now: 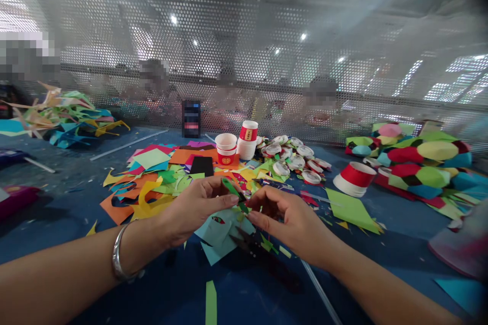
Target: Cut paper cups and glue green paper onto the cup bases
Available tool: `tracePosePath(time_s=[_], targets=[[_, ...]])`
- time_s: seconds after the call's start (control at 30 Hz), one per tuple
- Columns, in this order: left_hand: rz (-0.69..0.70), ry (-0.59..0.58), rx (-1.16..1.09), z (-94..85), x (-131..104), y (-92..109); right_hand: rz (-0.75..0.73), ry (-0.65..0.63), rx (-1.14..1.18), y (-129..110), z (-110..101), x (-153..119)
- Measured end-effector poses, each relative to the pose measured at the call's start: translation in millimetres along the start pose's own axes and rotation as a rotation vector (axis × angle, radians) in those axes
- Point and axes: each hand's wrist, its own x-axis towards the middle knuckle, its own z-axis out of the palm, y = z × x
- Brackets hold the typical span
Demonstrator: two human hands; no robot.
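Observation:
Between finger and thumb of my left hand (pixel 196 208) is a narrow green piece (pixel 230 188), apparently paper, tilted with its lower end toward my right hand. My right hand (pixel 284 216) has its fingers curled and its fingertips pinched at that lower end. Beneath both hands lies light blue paper (pixel 217 254) with a small red and green scrap on it. Dark scissors (pixel 247 245) rest beside that paper, their handles in shadow. A pen (pixel 274 184) lies just beyond my right hand.
Cut orange paper (pixel 118 208) and yellow scraps are left. Stacked paper cups (pixel 247 144), a pile of round white pieces (pixel 295 155) and an upright phone (pixel 191 119) stand farther back. Another cup (pixel 354 179) and coloured paper shapes (pixel 419 162) are right. A perforated screen (pixel 229 35) closes the back.

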Motion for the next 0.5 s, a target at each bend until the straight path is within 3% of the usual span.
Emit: tracePosePath(time_s=[0.13,0.33,0.4,0.5], targets=[[-0.007,-0.036,0.011,-0.6,-1.8,1.5,-0.015,-0.023,0.084,-1.1,2.4,0.1],[-0.013,-0.08,0.2,-7.4,-0.1,3.0,0.027,-0.027,0.157,1.6,1.8,0.8],[0.021,-0.076,0.33,-14.7,3.4,3.5,0.028,0.007,0.132,3.3,0.9,1.6],[0.125,-0.031,0.698,-30.3,9.9,1.2,0.013,0.069,0.099,6.0,-1.3,3.2]])
